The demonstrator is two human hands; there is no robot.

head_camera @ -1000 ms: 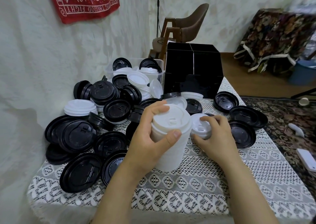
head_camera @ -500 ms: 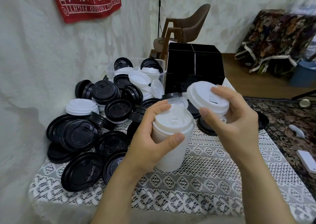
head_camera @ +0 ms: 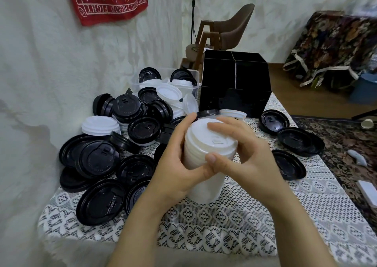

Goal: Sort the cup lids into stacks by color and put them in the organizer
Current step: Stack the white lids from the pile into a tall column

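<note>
From where I stand, both arms are bare all the way to the point where they pass out of sight. The left forearm [head_camera: 138, 236] and right forearm [head_camera: 302, 232] are slim and smooth. The left hand [head_camera: 175, 171] shows a short, neatly trimmed thumbnail [head_camera: 211, 158], rounded at the tip. The right hand [head_camera: 248, 160] has long, slender fingers.

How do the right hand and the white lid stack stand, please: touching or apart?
Touching. The head view shows the right hand curled over the top of the white lid stack, with no gap.
</note>
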